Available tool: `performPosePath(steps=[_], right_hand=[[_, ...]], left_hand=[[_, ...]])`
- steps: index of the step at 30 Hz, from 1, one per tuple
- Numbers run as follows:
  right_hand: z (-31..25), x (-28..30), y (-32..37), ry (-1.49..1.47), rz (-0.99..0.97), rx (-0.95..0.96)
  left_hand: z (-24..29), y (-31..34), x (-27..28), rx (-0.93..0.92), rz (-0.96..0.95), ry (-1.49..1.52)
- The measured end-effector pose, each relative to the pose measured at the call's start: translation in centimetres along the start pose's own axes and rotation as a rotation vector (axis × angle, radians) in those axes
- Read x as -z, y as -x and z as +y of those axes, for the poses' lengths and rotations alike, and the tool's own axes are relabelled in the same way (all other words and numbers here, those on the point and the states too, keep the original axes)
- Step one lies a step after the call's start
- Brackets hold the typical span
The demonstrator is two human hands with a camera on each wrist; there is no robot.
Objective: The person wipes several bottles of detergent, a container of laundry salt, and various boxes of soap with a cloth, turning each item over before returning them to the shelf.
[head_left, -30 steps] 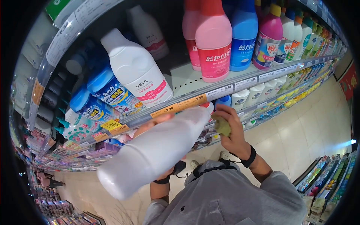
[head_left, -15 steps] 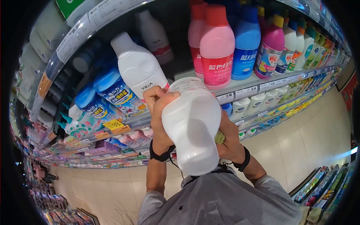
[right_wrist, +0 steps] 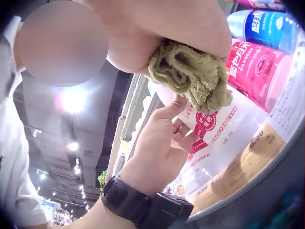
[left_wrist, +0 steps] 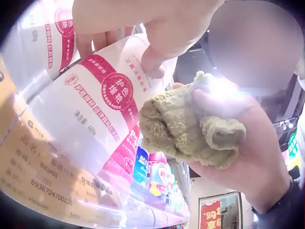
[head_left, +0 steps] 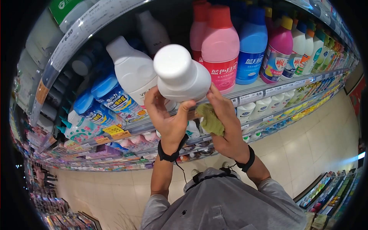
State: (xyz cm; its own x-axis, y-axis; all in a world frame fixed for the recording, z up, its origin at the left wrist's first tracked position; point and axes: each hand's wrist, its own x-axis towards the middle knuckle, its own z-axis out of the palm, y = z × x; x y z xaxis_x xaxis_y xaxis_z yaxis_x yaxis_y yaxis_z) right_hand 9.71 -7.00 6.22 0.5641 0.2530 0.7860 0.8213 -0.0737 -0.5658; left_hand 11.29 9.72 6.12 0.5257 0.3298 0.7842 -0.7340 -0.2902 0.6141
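A white bottle (head_left: 183,78) with a white cap stands at the shelf's front edge, cap towards the head camera. Its white label with a pink-red band and round badge (left_wrist: 117,91) faces out in the left wrist view. My left hand (head_left: 168,124) grips the bottle from its left side, thumb across the front below the shoulder. Against the bottle's right side are the fingertips of my right hand (head_left: 232,132). That hand also holds a folded green cloth (head_left: 212,120) in its palm. Close on the left stands a matching white VIGA bottle (head_left: 132,69).
Pink bottles (head_left: 220,50) and a blue bottle (head_left: 252,48) stand just right of the held one. Blue-lidded tubs (head_left: 115,96) are at the left. A price strip (head_left: 264,92) runs along the shelf edge, with more bottles (head_left: 245,111) on the shelf below.
The white bottle, earlier tilted in front of the body, has been turned and moved forward to the shelf, cap now up. The left hand has shifted its grip; the cloth stays in the right hand.
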Motion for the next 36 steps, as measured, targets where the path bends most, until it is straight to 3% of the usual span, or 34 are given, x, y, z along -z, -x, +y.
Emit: performPosePath(steps=[9,12,18,21,29,36], right_hand=[[1.4,-0.8,-1.2,0.042,-0.026,-0.028],[1.5,-1.2,-1.4,0.063,-0.025,-0.041],[2.3,-1.7,-1.6,0.016,0.020,-0.036],[2.5,-2.2,-1.7,-0.029,0.031,-0.063],[3.1,-2.8,-1.5,-0.184,0.029,-0.153],[3.2,-2.1,-1.4,-0.124,0.010,-0.184]], left_hand=[[2.0,-0.1,-0.6,-0.008,-0.089,-0.473],[1.5,0.4,-0.8,-0.103,-0.143,-0.467],[0.8,1.1,-0.8,-0.004,-0.212,-0.329],[1.0,1.4,-0.6,-0.132,-0.242,-0.484],[0.7,1.2,-0.1,-0.130,-0.282,-0.525],[2.0,2.7,0.3,-0.152,-0.327,-0.497]])
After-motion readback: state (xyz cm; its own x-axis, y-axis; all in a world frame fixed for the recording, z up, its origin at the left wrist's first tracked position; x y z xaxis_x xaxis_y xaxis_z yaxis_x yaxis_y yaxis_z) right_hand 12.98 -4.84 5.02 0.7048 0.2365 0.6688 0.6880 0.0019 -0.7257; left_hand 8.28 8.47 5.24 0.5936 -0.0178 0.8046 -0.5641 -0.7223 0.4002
